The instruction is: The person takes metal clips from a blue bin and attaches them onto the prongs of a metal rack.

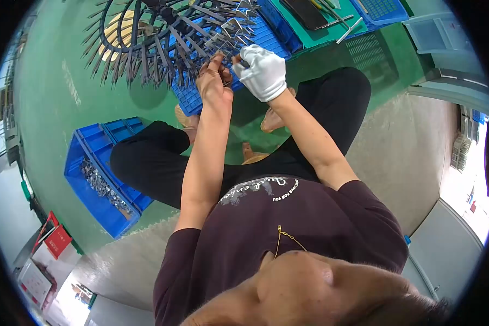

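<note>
My bare left hand (214,84) is at the lower edge of a dark rack with many spiky prongs (157,51). Its fingers are pinched together near the prong tips; what they hold is too small to make out. Close beside it on the right is my right hand (263,71), in a white glove, with thumb and fingers closed. Whatever lies between those fingers is hidden. Small shiny metal pieces (231,32) sit on the rack's right-hand prongs, just above both hands. Under the rack is a blue plastic crate (190,100).
A blue bin (95,204) with many small metal parts stands on the green floor to the left. At the upper right, a green-topped surface (293,16) carries a dark phone-like object (305,13) and rod-shaped tools (349,28). A blue basket (383,13) is beside it.
</note>
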Demonstrator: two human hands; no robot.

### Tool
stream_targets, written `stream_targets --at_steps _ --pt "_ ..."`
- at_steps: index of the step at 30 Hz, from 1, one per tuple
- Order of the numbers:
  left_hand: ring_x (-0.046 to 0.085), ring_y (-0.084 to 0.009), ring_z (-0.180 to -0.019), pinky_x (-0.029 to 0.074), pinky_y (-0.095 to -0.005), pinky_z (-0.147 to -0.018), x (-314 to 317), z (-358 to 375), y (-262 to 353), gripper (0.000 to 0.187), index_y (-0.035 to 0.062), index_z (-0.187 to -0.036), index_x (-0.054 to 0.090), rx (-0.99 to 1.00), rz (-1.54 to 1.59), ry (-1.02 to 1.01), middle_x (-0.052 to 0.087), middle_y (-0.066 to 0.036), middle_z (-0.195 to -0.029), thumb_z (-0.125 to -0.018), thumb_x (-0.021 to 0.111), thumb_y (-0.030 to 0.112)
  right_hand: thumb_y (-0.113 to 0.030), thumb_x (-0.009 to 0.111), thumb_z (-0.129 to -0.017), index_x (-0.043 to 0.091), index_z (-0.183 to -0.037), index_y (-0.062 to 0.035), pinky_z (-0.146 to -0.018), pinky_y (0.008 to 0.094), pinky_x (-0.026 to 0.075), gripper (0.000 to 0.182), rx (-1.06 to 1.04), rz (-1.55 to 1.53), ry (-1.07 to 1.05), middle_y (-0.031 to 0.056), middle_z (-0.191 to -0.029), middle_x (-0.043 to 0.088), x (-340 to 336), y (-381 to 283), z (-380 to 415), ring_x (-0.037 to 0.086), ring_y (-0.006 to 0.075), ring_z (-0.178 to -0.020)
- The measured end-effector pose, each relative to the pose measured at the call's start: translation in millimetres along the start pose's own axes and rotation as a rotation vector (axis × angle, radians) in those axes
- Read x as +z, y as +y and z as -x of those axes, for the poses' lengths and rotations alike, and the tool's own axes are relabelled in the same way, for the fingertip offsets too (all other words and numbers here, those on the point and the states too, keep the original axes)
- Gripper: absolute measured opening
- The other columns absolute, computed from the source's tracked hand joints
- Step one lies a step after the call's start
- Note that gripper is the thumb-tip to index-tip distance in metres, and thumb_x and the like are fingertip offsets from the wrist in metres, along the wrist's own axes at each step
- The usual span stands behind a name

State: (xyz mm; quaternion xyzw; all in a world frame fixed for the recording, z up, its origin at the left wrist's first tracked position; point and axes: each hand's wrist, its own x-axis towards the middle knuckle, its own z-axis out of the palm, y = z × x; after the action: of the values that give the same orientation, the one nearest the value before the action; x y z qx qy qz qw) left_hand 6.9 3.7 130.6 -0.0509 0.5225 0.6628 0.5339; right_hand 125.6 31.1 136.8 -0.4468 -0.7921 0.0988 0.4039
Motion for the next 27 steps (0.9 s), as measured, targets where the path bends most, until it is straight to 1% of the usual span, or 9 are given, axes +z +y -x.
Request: stream_targets --at_steps 5,8,14,16,18,19,21,22,27 --pt "0.047 -0.0086 -0.05 0.039 -0.0192 -0.044 0 1 1 0.012 0.0048 -0.089 0.065 -0.014 0.004 0.013 0.049 0.002 -0.065 -0.082 0.074 0.007 -0.019 0.073 -0.074 0.064 -0.072 -0.0071 -0.059 0.0362 0.052 0.015 0.036 -0.006 -0.028 0.0092 -0.071 0.064 2 1 2 0.064 0.0282 -0.066" --pt "0.047 -0.0087 -0.05 0.039 -0.0195 -0.044 -1 -1 -1 0.012 0.0049 -0.089 0.065 -0.01 0.005 0.014 0.049 0.002 -0.065 -0.082 0.074 0.008 -0.02 0.071 -0.073 0.057 -0.069 -0.0097 -0.057 0.038 0.051 0.018 0.009 -0.019 0.018 0.0091 -0.067 0.061 5 3 3 0.063 0.0282 -0.064" --pt "0.047 -0.0092 -0.051 0.037 -0.0224 -0.043 1 -3 -1 0.008 0.0074 -0.086 0.063 -0.04 -0.013 0.074 0.049 0.002 -0.063 -0.084 0.071 0.009 -0.02 0.071 -0.076 0.062 -0.072 -0.009 -0.057 0.0379 0.051 0.015 0.003 0.016 -0.033 0.009 -0.071 0.063 -2 0 0 0.064 0.0287 -0.065" --pt "0.046 -0.0075 -0.054 0.037 -0.0209 -0.044 -3 -9 -5 0.008 0.0088 -0.083 0.063 -0.019 -0.081 0.097 0.052 0.003 -0.066 -0.089 0.064 0.014 -0.02 0.07 -0.078 0.06 -0.077 -0.0119 -0.056 0.0395 0.05 0.013 -0.012 0.029 -0.033 0.0088 -0.072 0.061 -1 0 2 0.062 0.03 -0.063" --pt "0.044 -0.0079 -0.05 0.034 -0.0228 -0.04 -7 -8 -12 0.007 0.0106 -0.083 0.064 0.093 -0.151 0.032 0.054 0.003 -0.068 -0.087 0.066 0.015 -0.019 0.071 -0.077 0.059 -0.073 -0.0119 -0.054 0.0412 0.049 0.015 0.002 0.04 -0.004 0.0098 -0.068 0.06 -8 -8 -2 0.061 0.0315 -0.061" --pt "0.042 -0.0085 -0.047 0.031 -0.0235 -0.039 11 5 1 0.009 0.0113 -0.081 0.062 -0.071 -0.018 0.179 0.053 0.002 -0.066 -0.086 0.068 0.015 -0.017 0.072 -0.075 0.057 -0.069 -0.011 -0.054 0.0417 0.049 0.017 0.023 -0.009 0.015 0.0104 -0.067 0.059 -6 -6 0 0.061 0.0319 -0.06" --pt "0.041 -0.0089 -0.045 0.029 -0.0239 -0.038 -7 -12 -11 0.012 0.0113 -0.08 0.059 -0.007 -0.076 0.015 0.051 0.002 -0.062 -0.085 0.07 0.015 -0.014 0.072 -0.073 0.056 -0.067 -0.0095 -0.055 0.0416 0.049 0.018 0.005 -0.02 0.015 0.0115 -0.067 0.059 -9 -7 -1 0.061 0.0331 -0.062" --pt "0.04 -0.0091 -0.044 0.028 -0.0245 -0.038 -7 -15 -13 0.012 0.0112 -0.08 0.059 -0.012 -0.056 0.017 0.049 0.002 -0.06 -0.085 0.07 0.014 -0.019 0.071 -0.074 0.059 -0.071 -0.0103 -0.057 0.0404 0.05 0.015 -0.005 -0.013 -0.018 0.0103 -0.071 0.062 -13 -7 0 0.062 0.0307 -0.065" --pt "0.039 -0.0087 -0.041 0.027 -0.0248 -0.037 -10 -19 -16 0.008 0.0081 -0.086 0.063 0.011 -0.028 -0.026 0.046 0.002 -0.057 -0.085 0.071 0.012 -0.017 0.071 -0.073 0.062 -0.072 -0.0084 -0.06 0.0397 0.051 0.012 0.0 -0.029 -0.022 0.0112 -0.071 0.064 -15 -12 -2 0.064 0.0308 -0.068"
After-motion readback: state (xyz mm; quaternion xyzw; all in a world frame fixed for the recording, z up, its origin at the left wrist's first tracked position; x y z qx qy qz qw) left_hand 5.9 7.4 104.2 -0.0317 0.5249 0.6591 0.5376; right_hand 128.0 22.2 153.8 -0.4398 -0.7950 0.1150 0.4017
